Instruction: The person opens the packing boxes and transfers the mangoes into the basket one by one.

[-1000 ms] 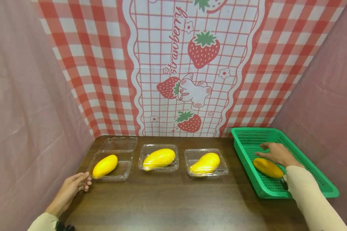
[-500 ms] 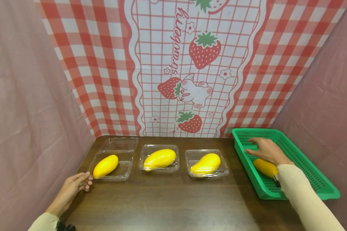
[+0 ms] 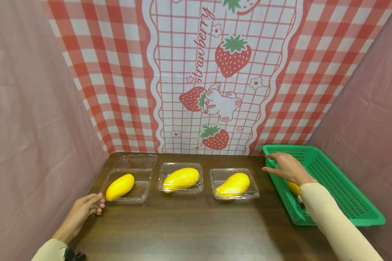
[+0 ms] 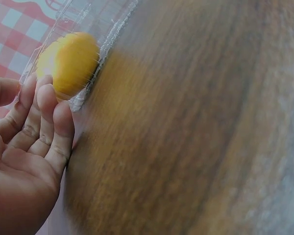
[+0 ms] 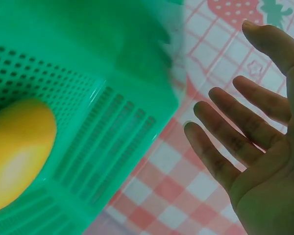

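Fingers spread and holding nothing, a person's right hand (image 3: 287,168) hovers at the left rim of a green plastic basket (image 3: 338,186), the hand and beige sleeve (image 3: 330,212) hiding most of the mango (image 3: 293,187) inside; the right wrist view cuts that fruit off at its edge. Across the brown bench (image 3: 196,224), the left hand (image 3: 83,210), fingers bent, meets the near corner of an open clear clamshell (image 3: 141,186) bearing a second mango (image 3: 120,186); whether it grips the plastic cannot be told. Between them, two clear containers (image 3: 214,175) hold one mango apiece.
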Demonstrator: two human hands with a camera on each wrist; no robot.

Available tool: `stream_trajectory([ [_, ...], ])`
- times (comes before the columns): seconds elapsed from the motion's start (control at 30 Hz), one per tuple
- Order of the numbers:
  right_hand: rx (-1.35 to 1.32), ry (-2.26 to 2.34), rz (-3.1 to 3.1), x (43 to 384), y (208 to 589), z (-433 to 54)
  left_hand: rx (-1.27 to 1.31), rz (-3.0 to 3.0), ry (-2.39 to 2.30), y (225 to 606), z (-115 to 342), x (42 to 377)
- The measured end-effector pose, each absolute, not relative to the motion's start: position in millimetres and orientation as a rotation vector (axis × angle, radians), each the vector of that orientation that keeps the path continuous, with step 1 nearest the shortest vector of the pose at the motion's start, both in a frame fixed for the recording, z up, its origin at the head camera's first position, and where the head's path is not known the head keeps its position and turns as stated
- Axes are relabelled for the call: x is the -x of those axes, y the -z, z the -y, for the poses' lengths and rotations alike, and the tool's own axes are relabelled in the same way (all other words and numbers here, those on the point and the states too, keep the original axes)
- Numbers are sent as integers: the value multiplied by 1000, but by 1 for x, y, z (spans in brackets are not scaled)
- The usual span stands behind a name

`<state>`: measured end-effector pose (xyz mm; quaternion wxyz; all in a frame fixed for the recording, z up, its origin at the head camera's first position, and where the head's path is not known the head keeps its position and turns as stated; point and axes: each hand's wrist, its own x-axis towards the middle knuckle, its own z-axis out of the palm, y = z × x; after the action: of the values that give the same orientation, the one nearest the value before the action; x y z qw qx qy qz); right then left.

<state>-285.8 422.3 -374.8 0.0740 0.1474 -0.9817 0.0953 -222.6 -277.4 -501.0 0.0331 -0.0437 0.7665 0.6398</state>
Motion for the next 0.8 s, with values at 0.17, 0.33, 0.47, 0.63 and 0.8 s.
stream_trajectory([
  [0.17, -468, -273, 2940, 288, 373, -403, 129, -2353, -1984, 501, 277, 222],
  [0.33, -518, -296, 2914, 292, 372, -384, 131, -2347, -1991, 500, 277, 222],
  [0.47, -595, -306, 2872, 297, 374, -370, 127, -2357, -1984, 499, 276, 221],
  [0.63, -686, -301, 2834, 301, 377, -352, 116, -2361, -1991, 498, 275, 222],
  [0.8, -759, -344, 2814, 301, 380, -335, 110, -2368, -1986, 499, 275, 221],
])
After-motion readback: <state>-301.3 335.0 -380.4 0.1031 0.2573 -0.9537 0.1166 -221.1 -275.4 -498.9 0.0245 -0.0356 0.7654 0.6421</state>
